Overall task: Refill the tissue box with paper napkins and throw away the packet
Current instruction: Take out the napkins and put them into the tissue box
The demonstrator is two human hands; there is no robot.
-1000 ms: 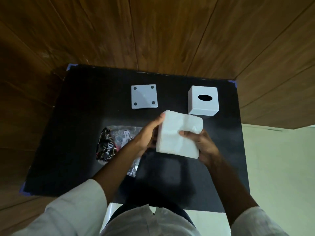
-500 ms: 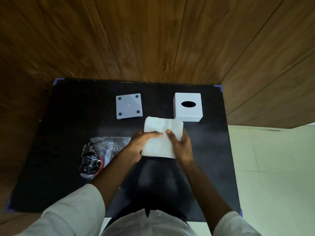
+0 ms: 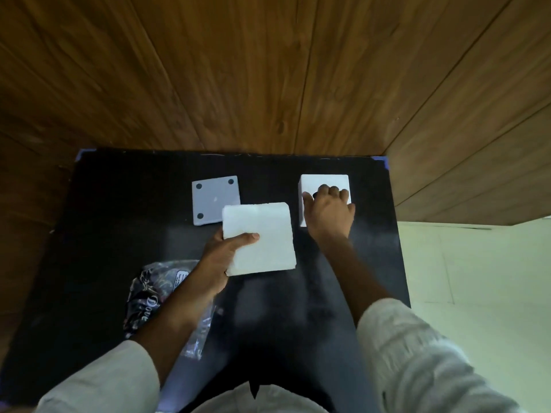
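Note:
My left hand (image 3: 222, 259) grips a thick white stack of paper napkins (image 3: 262, 238) by its left edge and holds it flat above the middle of the black table (image 3: 113, 222). My right hand (image 3: 329, 211) lies over the white cube tissue box (image 3: 323, 181) at the back right, fingers curled on its top and covering the oval opening. The box's grey base plate (image 3: 213, 201) with dark corner feet lies separately at the back centre. The clear printed napkin packet (image 3: 155, 293) lies crumpled under my left forearm.
Brown wood panels (image 3: 268, 70) rise right behind the table and on both sides. Pale floor tiles (image 3: 477, 293) lie to the right of the table edge.
My right hand has let go of the napkin stack and moved back-right onto the tissue box. The left hand alone now holds the stack.

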